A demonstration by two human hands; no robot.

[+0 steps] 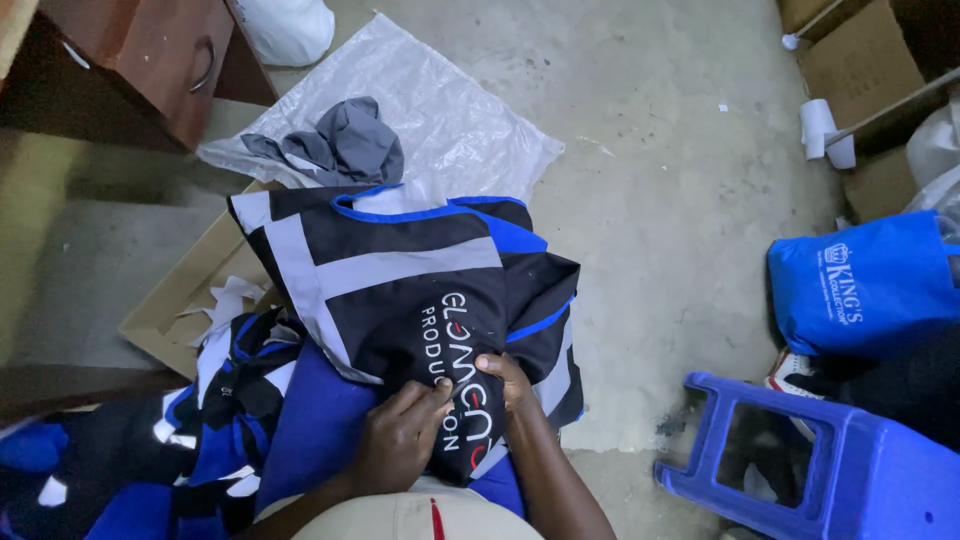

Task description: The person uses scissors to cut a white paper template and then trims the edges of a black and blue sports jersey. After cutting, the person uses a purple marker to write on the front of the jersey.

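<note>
From my head camera I look down on a bare grey concrete floor [660, 200], stained and dusty. A clear plastic sheet [440, 110] lies spread on it with one crumpled grey cloth [345, 145] on top, and a flattened piece of cardboard [180, 295] sits under a heap of blue and black scraps [215, 400] at my left.

The black vest [400, 270], with blue trim, grey stripes and white lettering, lies across my lap over blue fabric. My left hand [400, 440] has thumb and forefinger pinched together on its printed front; my right hand [505, 380] presses fingertips onto the cloth just beside it, clamped on nothing.

A wooden drawer cabinet [150, 60] closes the top left corner. On the right stand one blue plastic stool [850, 470], one blue bag [865, 285] and brown cardboard boxes [860, 60]. The widest open floor lies between the vest and those.
</note>
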